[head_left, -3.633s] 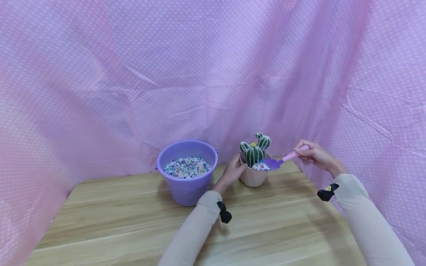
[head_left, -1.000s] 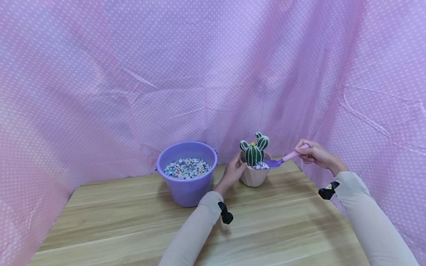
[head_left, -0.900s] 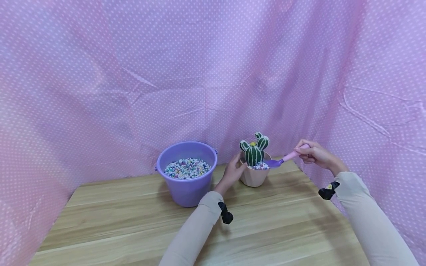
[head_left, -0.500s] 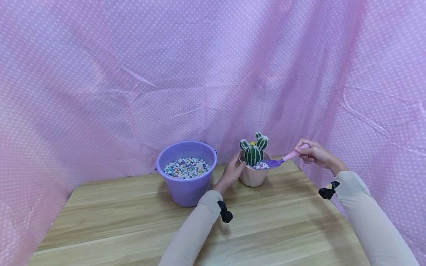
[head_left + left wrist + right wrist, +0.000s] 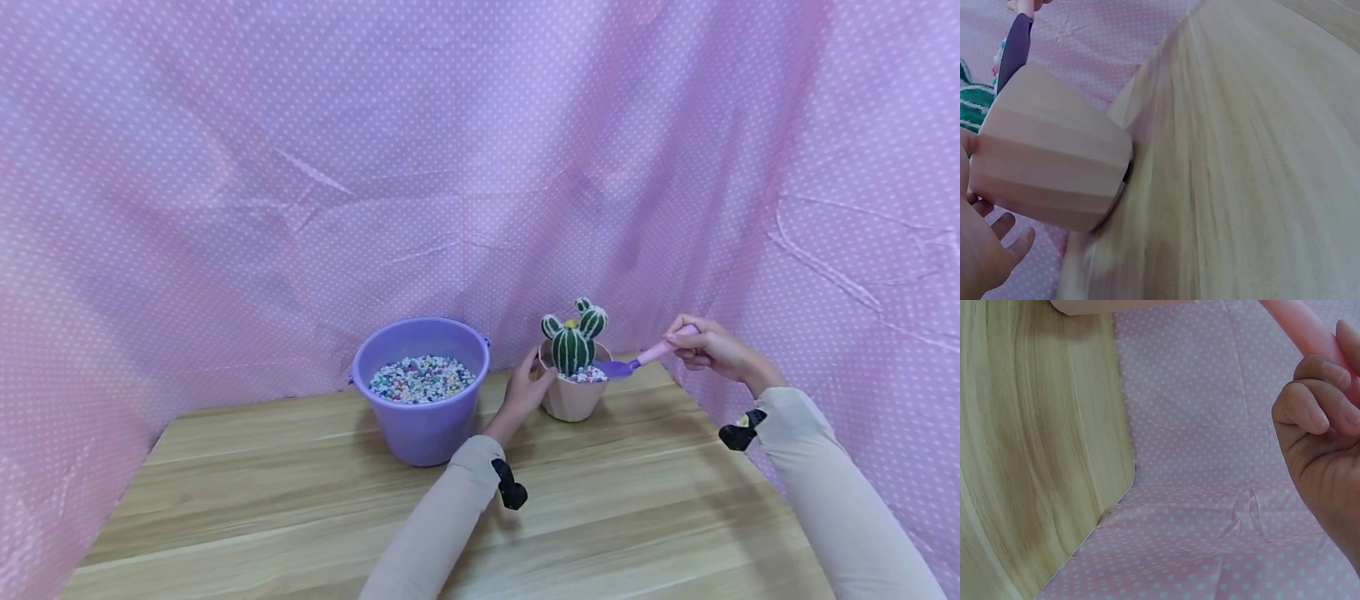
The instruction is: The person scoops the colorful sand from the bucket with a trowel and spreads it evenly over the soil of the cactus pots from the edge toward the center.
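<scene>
A green cactus with white ribs [image 5: 573,351] stands in a pale pink flowerpot [image 5: 572,402], with small multicoloured beads [image 5: 589,374] around its base on the right. My left hand [image 5: 522,392] holds the pot by its left side, the thumb at the rim. With my right hand [image 5: 711,348] I pinch the pink handle [image 5: 660,348] of a toy shovel. Its purple blade [image 5: 618,369] lies at the pot's right rim, against the beads. In the left wrist view, the tilted blade [image 5: 1015,53] partly hides the beads.
A purple bucket [image 5: 422,433] partly filled with similar beads stands left of the pot, close to my left forearm. Both stand on a wood-grain table [image 5: 300,508]. A pink dotted cloth [image 5: 465,150] hangs behind and along the right side.
Since the earliest frame, the shovel blade has tipped slightly, and the bead heap beside the cactus has flattened and spread. Over the last second both hands have stayed almost still.
</scene>
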`<action>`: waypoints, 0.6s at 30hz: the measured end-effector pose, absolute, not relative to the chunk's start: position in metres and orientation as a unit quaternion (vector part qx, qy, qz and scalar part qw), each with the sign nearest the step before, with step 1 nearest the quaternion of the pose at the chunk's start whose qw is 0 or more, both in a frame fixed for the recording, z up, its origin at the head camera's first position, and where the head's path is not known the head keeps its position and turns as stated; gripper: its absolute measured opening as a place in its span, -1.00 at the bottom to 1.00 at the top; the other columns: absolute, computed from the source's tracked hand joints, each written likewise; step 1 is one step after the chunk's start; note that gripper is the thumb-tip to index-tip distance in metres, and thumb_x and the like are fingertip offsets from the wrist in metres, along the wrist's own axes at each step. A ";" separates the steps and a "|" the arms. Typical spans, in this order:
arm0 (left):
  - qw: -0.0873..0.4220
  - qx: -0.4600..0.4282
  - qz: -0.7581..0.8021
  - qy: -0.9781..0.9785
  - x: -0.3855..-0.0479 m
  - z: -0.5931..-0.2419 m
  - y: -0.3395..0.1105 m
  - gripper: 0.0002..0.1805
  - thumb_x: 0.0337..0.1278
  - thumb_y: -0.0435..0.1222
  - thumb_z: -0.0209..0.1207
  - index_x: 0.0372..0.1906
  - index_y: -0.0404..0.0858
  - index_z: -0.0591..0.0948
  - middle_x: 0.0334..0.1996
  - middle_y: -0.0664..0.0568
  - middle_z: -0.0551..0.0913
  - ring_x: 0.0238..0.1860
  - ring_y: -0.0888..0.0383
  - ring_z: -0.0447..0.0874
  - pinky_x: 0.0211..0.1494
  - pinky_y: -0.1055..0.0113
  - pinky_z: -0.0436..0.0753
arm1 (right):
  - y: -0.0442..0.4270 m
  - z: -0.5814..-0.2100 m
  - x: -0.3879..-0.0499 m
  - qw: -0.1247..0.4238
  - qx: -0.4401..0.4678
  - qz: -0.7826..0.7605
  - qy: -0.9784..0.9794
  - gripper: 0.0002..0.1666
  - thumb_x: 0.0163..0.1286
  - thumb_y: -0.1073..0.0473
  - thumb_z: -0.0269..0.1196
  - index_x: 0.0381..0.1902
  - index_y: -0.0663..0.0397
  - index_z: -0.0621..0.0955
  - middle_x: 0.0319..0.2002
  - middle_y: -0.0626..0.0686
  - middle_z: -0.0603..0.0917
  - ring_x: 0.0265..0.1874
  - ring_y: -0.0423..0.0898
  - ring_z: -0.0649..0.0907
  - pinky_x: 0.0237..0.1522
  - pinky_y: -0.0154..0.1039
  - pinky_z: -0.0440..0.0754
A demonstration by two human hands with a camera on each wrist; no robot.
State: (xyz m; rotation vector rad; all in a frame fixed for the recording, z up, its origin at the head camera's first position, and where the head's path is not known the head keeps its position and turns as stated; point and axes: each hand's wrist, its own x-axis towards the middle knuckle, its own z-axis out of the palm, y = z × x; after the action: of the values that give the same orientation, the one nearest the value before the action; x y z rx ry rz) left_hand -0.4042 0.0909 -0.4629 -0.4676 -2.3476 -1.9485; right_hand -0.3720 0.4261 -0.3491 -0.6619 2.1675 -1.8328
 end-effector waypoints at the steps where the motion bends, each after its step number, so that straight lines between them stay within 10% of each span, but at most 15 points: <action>1: 0.024 -0.154 -0.634 -0.757 -0.405 -0.463 0.091 -0.27 0.37 -0.13 0.15 0.57 -0.21 0.26 0.52 -0.12 0.36 0.48 -0.13 0.38 0.56 -0.03 0.38 | 0.426 -0.349 -0.372 0.114 -0.225 -0.626 0.738 -0.78 0.58 0.40 -0.07 -0.22 0.09 0.48 -0.61 -0.17 0.41 -0.69 -0.07 0.03 -0.60 -0.07 -0.18; 18: 0.011 -0.145 -0.673 -0.726 -0.404 -0.459 0.093 -0.34 0.39 -0.28 0.14 0.54 -0.24 0.31 0.42 -0.21 0.47 0.40 -0.11 0.49 0.45 0.13 0.54 | 0.428 -0.352 -0.372 0.126 -0.226 -0.636 0.727 -0.75 0.59 0.41 -0.09 -0.20 0.07 0.50 -0.61 -0.16 0.41 -0.70 -0.10 0.06 -0.62 -0.12 -0.14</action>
State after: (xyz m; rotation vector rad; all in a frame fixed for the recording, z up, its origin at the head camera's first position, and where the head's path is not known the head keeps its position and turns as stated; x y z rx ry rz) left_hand -0.4044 0.0931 -0.4591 -0.4511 -2.2630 -2.0982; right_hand -0.3717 0.4277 -0.3524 -0.6571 2.1178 -1.8512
